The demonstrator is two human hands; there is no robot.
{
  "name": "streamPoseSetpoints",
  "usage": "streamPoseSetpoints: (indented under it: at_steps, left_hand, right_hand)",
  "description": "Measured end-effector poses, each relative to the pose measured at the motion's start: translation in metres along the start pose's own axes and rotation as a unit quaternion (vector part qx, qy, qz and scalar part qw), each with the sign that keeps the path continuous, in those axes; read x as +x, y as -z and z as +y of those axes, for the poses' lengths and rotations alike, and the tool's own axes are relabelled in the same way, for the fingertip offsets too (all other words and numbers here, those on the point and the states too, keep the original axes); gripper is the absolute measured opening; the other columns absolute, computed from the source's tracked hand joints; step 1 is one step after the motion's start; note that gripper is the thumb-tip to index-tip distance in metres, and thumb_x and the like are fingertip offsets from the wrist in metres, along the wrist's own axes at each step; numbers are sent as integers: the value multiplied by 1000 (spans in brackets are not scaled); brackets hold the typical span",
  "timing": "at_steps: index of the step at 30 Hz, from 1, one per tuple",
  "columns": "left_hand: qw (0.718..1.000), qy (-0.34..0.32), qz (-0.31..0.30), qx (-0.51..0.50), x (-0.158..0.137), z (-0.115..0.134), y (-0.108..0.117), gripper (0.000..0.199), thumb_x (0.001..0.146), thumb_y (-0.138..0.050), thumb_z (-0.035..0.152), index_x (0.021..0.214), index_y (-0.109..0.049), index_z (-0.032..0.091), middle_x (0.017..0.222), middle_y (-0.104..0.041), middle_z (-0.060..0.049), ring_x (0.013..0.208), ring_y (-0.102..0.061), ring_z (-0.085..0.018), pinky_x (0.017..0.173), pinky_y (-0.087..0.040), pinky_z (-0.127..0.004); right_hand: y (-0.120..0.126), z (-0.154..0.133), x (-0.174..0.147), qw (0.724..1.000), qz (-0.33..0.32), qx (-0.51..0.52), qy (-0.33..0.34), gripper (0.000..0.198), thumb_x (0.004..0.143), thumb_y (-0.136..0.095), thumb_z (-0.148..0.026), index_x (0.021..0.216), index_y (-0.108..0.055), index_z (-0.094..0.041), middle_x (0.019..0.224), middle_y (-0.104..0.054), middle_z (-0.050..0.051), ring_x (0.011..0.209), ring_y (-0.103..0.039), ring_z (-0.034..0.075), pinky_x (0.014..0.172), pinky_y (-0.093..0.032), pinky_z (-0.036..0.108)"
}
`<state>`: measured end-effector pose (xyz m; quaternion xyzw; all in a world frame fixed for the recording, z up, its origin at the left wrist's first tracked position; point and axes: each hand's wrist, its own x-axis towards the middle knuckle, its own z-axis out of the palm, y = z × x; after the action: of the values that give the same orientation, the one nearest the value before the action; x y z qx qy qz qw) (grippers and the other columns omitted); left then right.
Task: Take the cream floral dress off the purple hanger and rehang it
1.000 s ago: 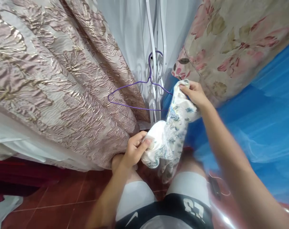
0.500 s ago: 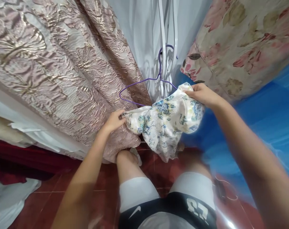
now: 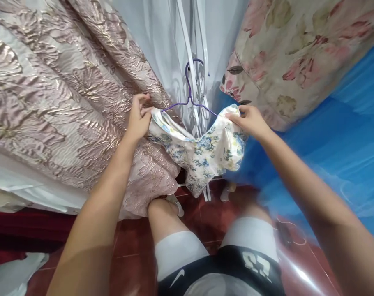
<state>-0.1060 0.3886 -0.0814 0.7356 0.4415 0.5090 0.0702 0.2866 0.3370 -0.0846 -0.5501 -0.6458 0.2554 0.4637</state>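
Observation:
A small white top (image 3: 202, 154) with a blue and yellow floral print hangs on a purple clothes hanger (image 3: 189, 100). My left hand (image 3: 139, 117) pinches the top's left shoulder, thumb and fingers closed at the fabric. At the other shoulder my right hand (image 3: 248, 120) grips the cloth between thumb and fingers. The hanger's arms run into both shoulders of the top, and their ends are hidden under the fabric. Its hook stands upward in front of white straps (image 3: 202, 41), and I cannot tell whether it hangs from anything.
A pink brocade garment (image 3: 91, 94) with metallic flowers fills the left side. White cloth (image 3: 150, 28) hangs behind the hanger. To the right are a floral cream fabric (image 3: 304, 53) and blue tulle (image 3: 338, 152). Red tiles (image 3: 128, 255) cover the floor.
My left hand has risen, lifting the left shoulder of the top over the hanger's left arm, which was bare before. The right hand keeps its hold on the other shoulder.

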Motion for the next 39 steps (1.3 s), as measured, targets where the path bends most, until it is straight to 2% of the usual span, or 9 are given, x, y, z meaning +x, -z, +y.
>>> streamPoseSetpoints:
  at_steps: [3,8,14,18,22,26,32,36,39]
  left_hand:
    - [1000,27,8,1,-23,3,-4,16,95,-58,35,108,-59,26,107,-67,-6,102,-64,-23,88,-52,-34]
    - [998,7,-7,61,-58,16,0,27,99,-52,43,96,-67,20,91,-68,-4,87,-62,-21,83,-49,-31]
    - [999,10,8,52,-59,30,4,30,99,-52,43,98,-70,19,94,-71,-4,91,-64,-22,84,-49,-31]
    - [998,7,4,64,-65,35,7,30,99,-51,41,99,-70,19,95,-72,-4,89,-64,-22,82,-49,-30]
    - [993,-4,29,114,-68,38,5,23,100,-48,32,92,-65,19,81,-64,-3,78,-59,-20,75,-45,-30]
    - [985,-2,79,153,-59,37,2,21,100,-45,24,83,-57,20,73,-54,-1,70,-53,-19,75,-45,-32]
    - [982,19,115,151,-59,22,-5,18,99,-44,24,86,-56,20,77,-55,-3,76,-55,-21,79,-47,-33]
    - [988,54,102,102,-61,8,-22,17,96,-48,29,88,-59,20,79,-62,-2,76,-58,-20,76,-48,-31]
    - [990,72,96,71,-53,1,-37,14,91,-53,30,87,-62,19,82,-68,-3,78,-60,-20,76,-50,-30]
  right_hand:
    - [-2,27,-26,992,110,22,65,22,81,-69,-39,88,-64,-19,71,-60,0,64,-51,16,60,-40,28]
    - [5,45,-50,985,128,19,115,32,92,-57,-47,76,-59,-20,68,-53,-1,64,-47,15,61,-37,28]
    - [21,-3,-9,984,-13,-101,147,43,91,-57,-33,56,-35,-22,56,-32,-4,56,-33,12,57,-25,29]
    - [-2,-39,14,980,-55,-151,116,48,92,-56,-21,53,-27,-24,54,-24,-5,55,-28,12,60,-25,31]
    - [-27,-76,18,977,-94,-126,145,47,94,-56,-19,55,-30,-24,54,-23,-6,56,-26,12,60,-29,32]
    - [-25,-107,13,975,-189,-9,114,39,92,-65,-27,61,-41,-23,54,-31,-5,52,-32,11,52,-34,28]
    - [-23,-129,9,944,-305,116,48,23,81,-70,-17,65,-53,-19,61,-54,1,56,-52,13,50,-43,25]
    - [-23,-133,9,930,-343,95,94,22,78,-71,-15,63,-55,-19,64,-60,0,66,-60,15,57,-49,25]
    - [-21,-135,16,934,-313,68,160,24,85,-59,-23,61,-58,-19,72,-62,-3,82,-64,13,72,-51,23]
